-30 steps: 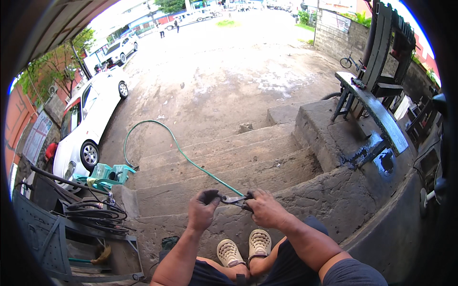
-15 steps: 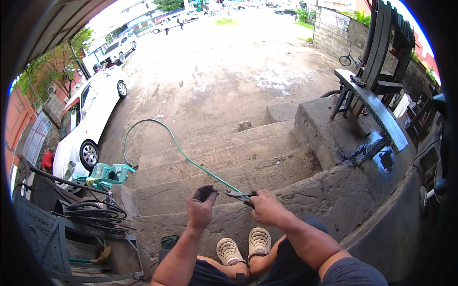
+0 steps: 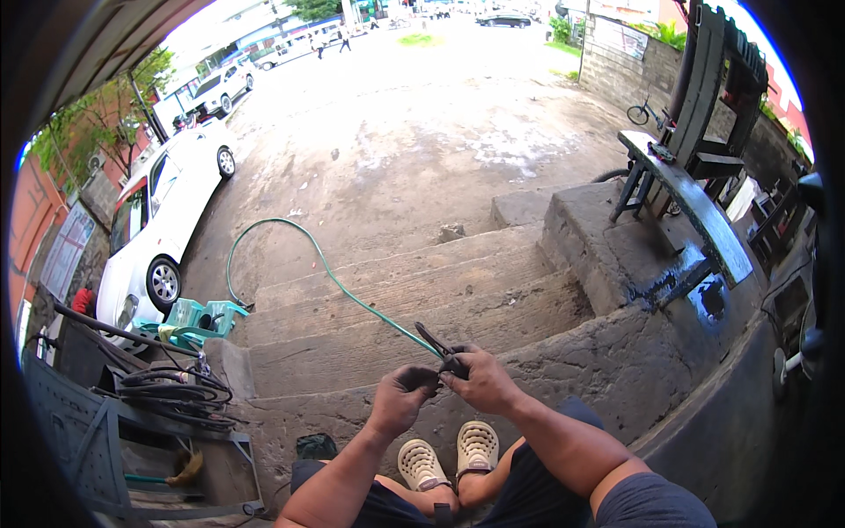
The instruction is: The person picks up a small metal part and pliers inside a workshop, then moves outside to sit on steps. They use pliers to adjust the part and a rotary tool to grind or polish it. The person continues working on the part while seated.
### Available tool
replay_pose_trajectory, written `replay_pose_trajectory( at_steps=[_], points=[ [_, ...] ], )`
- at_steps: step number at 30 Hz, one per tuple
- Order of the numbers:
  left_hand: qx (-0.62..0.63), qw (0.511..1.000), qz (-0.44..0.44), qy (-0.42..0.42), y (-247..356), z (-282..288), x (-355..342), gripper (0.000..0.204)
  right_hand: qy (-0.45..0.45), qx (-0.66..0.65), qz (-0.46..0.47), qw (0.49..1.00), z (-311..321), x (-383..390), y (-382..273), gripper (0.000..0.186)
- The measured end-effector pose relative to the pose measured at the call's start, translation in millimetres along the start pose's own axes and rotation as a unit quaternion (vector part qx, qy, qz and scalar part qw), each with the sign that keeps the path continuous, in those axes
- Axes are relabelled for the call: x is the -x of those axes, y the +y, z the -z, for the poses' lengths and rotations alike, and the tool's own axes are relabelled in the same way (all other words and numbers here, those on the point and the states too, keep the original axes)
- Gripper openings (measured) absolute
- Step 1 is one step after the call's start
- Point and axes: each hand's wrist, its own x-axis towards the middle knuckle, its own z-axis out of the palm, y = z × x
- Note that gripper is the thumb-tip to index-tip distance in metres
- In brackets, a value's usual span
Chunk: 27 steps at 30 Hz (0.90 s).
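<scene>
A: What did each hand hold?

B: The right hand (image 3: 482,380) was clenched around the handles of dark pliers (image 3: 437,341), whose tips pointed far-left. The left hand (image 3: 401,395) pinched something small at the pliers' near end; what it was cannot be told. Both hands met above the cream perforated clogs (image 3: 451,454).

A: Containers and signs?

B: A turquoise plastic crate (image 3: 201,317) lay at left below the steps, its contents unclear. A pale rectangular sign (image 3: 67,248) hung on the orange wall at far left.

A: The surroundings?

B: Worn concrete steps (image 3: 396,299) descended to a stained yard. A green hose (image 3: 290,255) looped across them towards the hands. A white car (image 3: 158,220) stood at left, coiled black cables (image 3: 172,392) lay near-left, and a long green table (image 3: 695,207) stood at right.
</scene>
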Motion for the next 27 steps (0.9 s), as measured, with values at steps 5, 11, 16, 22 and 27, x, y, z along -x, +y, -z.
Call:
replay_pose_trajectory(
  at_steps=[5, 11, 16, 22, 27],
  points=[
    [-0.192, 0.969, -0.144, 0.051, 14, -8, 5, 0.016, -0.026, -0.066, -0.062, 0.996, 0, -2, 3, 0.023],
    [-0.302, 0.912, -0.273, 0.053, 22, -10, 6, 0.017, -0.076, -0.238, -0.200, 0.947, 0, -1, 4, 0.020],
    [-0.060, 0.979, -0.177, 0.084, 19, -20, 4, 0.030, 0.000, -0.150, -0.009, 0.989, -2, -3, 3, 0.017],
    [0.050, 0.997, -0.015, 0.050, 17, 2, 0, 0.032, 0.059, -0.056, 0.122, 0.989, -4, 1, 1, 0.015],
    [0.216, 0.974, -0.067, 0.022, 13, -2, 2, 0.040, 0.016, -0.168, 0.034, 0.985, -7, -4, -1, 0.013]
  ],
)
